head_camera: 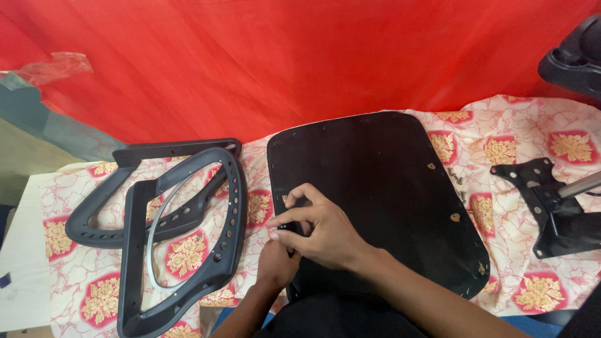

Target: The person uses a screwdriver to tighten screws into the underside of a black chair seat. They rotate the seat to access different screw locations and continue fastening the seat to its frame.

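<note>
Nearest to us, at six o'clock, our two forearms reach up from the bottom edge and meet at the near left edge of one dark seat panel (382,188). The right hand (322,231) lies on top, knuckles up, wrist bent left, with thumb and forefinger pinching one small black part (289,226) against the panel's rim. The left hand (275,263) sits just beneath it, curled, its fingers hidden under the right; we cannot tell whether it grips anything.

The seat panel is a single flat board with rounded corners, matte black-brown, with small staples along its rim and a few tan chips in its surface. It fills the centre, lying on the tabletop.

At nine o'clock lie two grey plastic frames, overlapping. The nearer frame (134,263) is a curved loop with a row of round holes along its right side and a thin pale ring inside. The farther frame (103,216) lies partly beneath it.

At three o'clock rests one black metal bracket (551,213) with a silvery cylinder (579,186) touching it.

One cloth (538,291), cream with red and gold floral squares, covers the tabletop. At two o'clock, one glossy black moulded piece (573,56) juts in. Farthest, across twelve o'clock, hangs one wrinkled red drape (300,56).
</note>
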